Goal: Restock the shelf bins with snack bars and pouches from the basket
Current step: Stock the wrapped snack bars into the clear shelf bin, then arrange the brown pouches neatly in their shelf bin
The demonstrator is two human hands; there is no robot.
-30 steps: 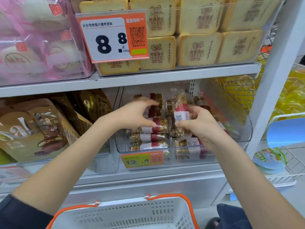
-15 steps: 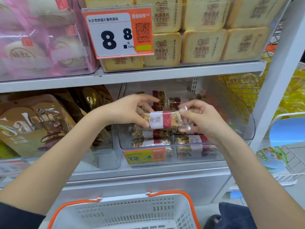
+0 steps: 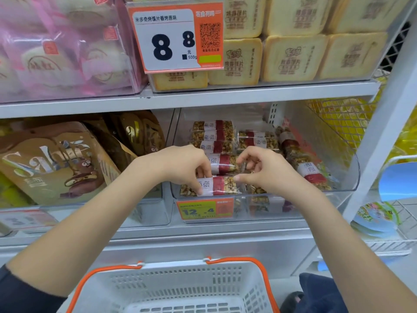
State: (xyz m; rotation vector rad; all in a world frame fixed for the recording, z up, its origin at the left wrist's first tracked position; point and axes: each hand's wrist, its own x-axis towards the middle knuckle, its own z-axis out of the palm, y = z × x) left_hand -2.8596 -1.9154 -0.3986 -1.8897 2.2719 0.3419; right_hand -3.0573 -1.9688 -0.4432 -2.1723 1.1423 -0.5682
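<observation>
The white shelf unit [image 3: 248,94] fills the view ahead of your hands, its upper board above them and the lower board just under the bins. Below your forearms sits the white basket [image 3: 180,288] with orange handles; what shows of its inside is bare plastic. Left of your hands a clear bin holds brown pouches [image 3: 52,163], standing and leaning back. Above your hands, on the upper board, tan bread-slice packs [image 3: 293,59] are stacked in a clear bin, with pink-wrapped packs [image 3: 56,48] to their left and a big orange price tag [image 3: 176,37] reading 8.8 clipped in front.

Your hands are both inside the clear shelf bin [image 3: 338,177] on the lower board. Snack bars with red and white bands lie stacked behind your hands, and more lie loosely to their right. A small orange and yellow price tag [image 3: 205,210] hangs on the bin's front wall, just below your hands.

Your left hand [image 3: 180,166] has its fingers curled down, with the tips on the left end of the front snack bar [image 3: 222,185], which lies level at the bin's front edge. Your right hand [image 3: 261,170] has its fingers bent, the thumb tip touching that bar's right end; I cannot tell whether it truly pinches the wrapper.
</observation>
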